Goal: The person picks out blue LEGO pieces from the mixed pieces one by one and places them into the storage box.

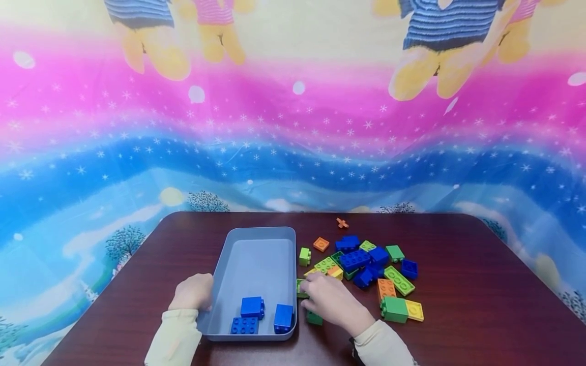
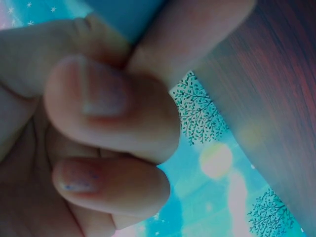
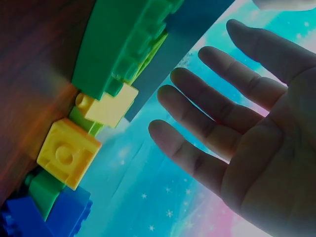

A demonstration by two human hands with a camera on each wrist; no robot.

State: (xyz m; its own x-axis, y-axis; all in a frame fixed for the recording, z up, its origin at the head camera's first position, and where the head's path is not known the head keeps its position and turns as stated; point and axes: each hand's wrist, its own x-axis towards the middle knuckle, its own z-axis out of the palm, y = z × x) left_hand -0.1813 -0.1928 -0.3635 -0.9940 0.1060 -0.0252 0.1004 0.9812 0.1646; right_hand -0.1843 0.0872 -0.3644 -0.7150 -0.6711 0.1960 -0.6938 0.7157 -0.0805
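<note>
A grey-blue plastic tray (image 1: 263,231) lies on the table with three blue bricks in its near end: one brick (image 1: 252,307), a studded brick (image 1: 244,326) and a brick (image 1: 283,318) by the right wall. My left hand (image 1: 193,292) grips the tray's left wall; curled fingers show close up in the left wrist view. Just right of the tray, my right hand (image 1: 333,301) hovers over loose bricks, its fingers spread and holding nothing in the right wrist view. Nearest to it are a lime brick (image 1: 300,288), partly hidden, and a green brick (image 3: 111,44).
A pile of blue, green, yellow and orange bricks (image 1: 354,260) spreads right of the tray. Farther right lie an orange brick (image 1: 386,288) and a green brick (image 1: 394,309). An orange cross-shaped piece (image 1: 342,223) is near the back edge. Behind the table hangs a printed cloth (image 1: 293,127).
</note>
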